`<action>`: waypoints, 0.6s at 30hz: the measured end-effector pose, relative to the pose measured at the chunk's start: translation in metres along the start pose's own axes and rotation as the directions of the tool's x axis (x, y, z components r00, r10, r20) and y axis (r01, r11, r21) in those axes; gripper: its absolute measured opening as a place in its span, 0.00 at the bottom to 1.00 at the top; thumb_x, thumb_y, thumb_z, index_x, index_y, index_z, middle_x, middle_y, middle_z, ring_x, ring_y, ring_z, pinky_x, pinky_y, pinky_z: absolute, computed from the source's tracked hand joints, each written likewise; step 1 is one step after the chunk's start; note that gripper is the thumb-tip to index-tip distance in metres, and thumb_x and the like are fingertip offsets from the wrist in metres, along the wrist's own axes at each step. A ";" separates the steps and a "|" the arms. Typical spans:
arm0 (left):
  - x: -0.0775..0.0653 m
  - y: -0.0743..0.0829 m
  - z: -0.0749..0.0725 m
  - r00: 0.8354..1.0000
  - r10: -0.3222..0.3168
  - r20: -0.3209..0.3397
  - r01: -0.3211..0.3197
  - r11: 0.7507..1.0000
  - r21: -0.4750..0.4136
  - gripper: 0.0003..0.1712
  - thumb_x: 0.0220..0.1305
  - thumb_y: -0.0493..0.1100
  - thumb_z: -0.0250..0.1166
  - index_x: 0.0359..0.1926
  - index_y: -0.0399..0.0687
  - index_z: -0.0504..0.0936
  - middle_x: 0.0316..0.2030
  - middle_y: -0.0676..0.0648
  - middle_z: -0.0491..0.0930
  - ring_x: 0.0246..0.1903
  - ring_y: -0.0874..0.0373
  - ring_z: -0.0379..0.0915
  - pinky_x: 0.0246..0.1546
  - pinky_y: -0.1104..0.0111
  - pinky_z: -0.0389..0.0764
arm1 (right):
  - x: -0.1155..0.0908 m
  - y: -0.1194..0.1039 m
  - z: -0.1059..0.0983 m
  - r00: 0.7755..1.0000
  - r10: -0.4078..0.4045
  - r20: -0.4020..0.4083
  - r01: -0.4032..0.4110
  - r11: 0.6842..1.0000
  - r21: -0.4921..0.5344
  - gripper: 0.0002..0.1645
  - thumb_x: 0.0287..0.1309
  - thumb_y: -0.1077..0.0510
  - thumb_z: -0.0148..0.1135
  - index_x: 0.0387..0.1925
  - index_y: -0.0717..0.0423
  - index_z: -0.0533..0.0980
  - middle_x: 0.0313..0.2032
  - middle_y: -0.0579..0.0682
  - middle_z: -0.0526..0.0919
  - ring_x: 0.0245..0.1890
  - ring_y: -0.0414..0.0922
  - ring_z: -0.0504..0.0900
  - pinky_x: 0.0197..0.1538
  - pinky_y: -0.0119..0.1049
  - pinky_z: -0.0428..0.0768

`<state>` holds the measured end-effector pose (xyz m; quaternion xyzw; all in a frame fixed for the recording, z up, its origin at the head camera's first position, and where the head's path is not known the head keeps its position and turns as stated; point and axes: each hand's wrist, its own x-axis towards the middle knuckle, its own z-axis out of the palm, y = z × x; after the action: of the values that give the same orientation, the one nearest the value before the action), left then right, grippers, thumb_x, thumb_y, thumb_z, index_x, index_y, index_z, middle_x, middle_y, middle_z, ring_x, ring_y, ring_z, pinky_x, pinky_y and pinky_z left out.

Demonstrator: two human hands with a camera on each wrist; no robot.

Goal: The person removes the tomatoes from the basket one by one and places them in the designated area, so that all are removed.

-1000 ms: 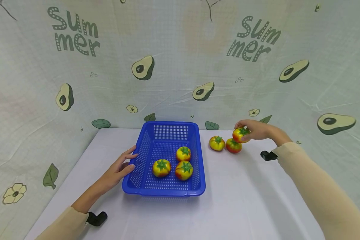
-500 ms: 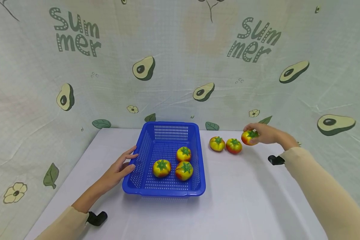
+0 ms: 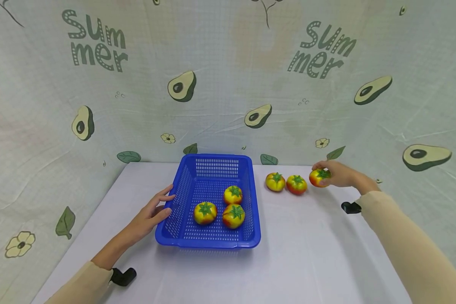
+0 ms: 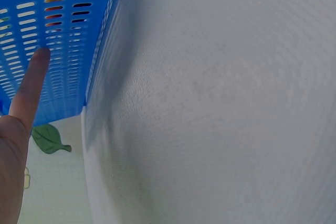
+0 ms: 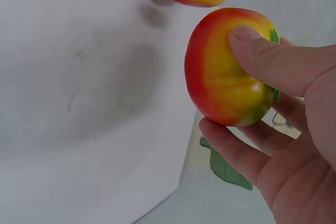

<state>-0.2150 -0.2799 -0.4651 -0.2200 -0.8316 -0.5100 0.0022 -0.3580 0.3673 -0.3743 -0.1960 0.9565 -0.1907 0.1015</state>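
Note:
My right hand (image 3: 339, 174) holds a red-and-yellow tomato (image 5: 226, 72) with a green leafy top, thumb on one side and fingers round the other. It is close over the table's far right part, beside a second tomato (image 3: 296, 185) and a third tomato (image 3: 275, 182) lying in a row. My left hand (image 3: 149, 216) rests along the left side of a blue perforated plastic basket (image 3: 207, 243), its fingers fairly straight. In the left wrist view the thumb (image 4: 32, 85) lies against the basket's slotted wall. Inside the basket sit three more tomatoes (image 3: 204, 213), green tops up.
A white table (image 3: 289, 257) carries everything. Behind it and at both sides hangs a pale cloth (image 3: 220, 50) printed with avocados, leaves and the word "summer". The table's far edge is close behind the basket and the row of tomatoes.
My right hand has carried its tomato to the right and lowered it, from over the second tomato to beside it. The left hand and the basket have stayed put.

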 end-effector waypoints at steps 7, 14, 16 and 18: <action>0.000 0.000 0.000 1.000 -0.002 -0.002 0.002 1.000 -0.001 0.21 0.82 0.43 0.57 0.71 0.50 0.71 0.85 0.44 0.48 0.81 0.30 0.48 0.67 0.80 0.65 | -0.001 0.007 0.008 1.000 0.013 0.001 -0.013 1.000 0.012 0.30 0.66 0.59 0.73 0.66 0.58 0.76 0.66 0.68 0.76 0.64 0.68 0.72 0.68 0.75 0.69; 0.001 0.001 0.001 1.000 -0.007 -0.005 0.007 1.000 0.009 0.22 0.82 0.43 0.57 0.71 0.50 0.71 0.85 0.43 0.48 0.80 0.29 0.49 0.71 0.40 0.63 | -0.003 0.013 0.015 1.000 0.008 -0.007 -0.008 1.000 0.001 0.31 0.66 0.59 0.73 0.67 0.61 0.75 0.67 0.69 0.76 0.65 0.70 0.71 0.67 0.76 0.69; 0.000 0.000 0.000 1.000 -0.006 -0.006 0.006 1.000 0.009 0.22 0.82 0.43 0.57 0.71 0.50 0.71 0.85 0.43 0.48 0.80 0.30 0.49 0.73 0.47 0.67 | -0.003 0.015 0.016 1.000 0.024 -0.003 -0.024 1.000 0.005 0.32 0.67 0.58 0.72 0.69 0.61 0.74 0.68 0.70 0.75 0.66 0.71 0.70 0.67 0.77 0.68; 0.000 0.000 0.000 1.000 -0.007 -0.006 0.007 1.000 0.005 0.22 0.81 0.43 0.57 0.72 0.50 0.71 0.85 0.44 0.48 0.81 0.30 0.48 0.73 0.62 0.69 | -0.004 0.018 0.018 0.999 0.035 0.002 -0.035 0.999 0.008 0.32 0.67 0.57 0.71 0.69 0.61 0.74 0.68 0.71 0.74 0.66 0.72 0.70 0.67 0.77 0.67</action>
<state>-0.2150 -0.2799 -0.4655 -0.2155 -0.8337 -0.5085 0.0035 -0.3553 0.3784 -0.3969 -0.1789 0.9589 -0.1925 0.1066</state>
